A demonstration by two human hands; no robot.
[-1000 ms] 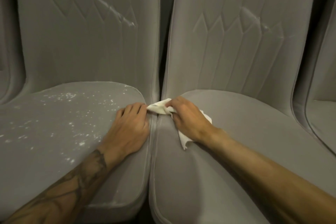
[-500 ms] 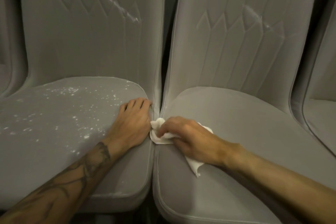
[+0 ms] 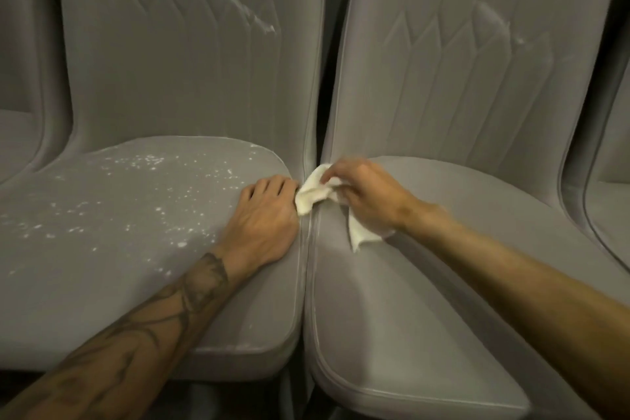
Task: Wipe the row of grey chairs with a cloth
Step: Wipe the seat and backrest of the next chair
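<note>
Two grey chairs stand side by side. The left chair's seat (image 3: 119,232) is speckled with white specks, and a white streak crosses its back. The right chair's seat (image 3: 443,266) looks plain grey. My right hand (image 3: 364,194) grips a crumpled white cloth (image 3: 312,196) and presses it into the seam between the two seats, near the backrests. A loose corner of the cloth hangs out below the palm. My left hand (image 3: 266,218) rests flat on the right edge of the left seat, its fingers beside the cloth.
More grey chairs continue at the far left (image 3: 17,133) and far right (image 3: 610,201). A dark narrow gap (image 3: 322,78) runs between the two backrests. The seats' front edges drop off into shadow at the bottom.
My right hand has slid the cloth along the seam, first toward me and then back toward the backrests. My left hand has stayed on the left seat's edge.
</note>
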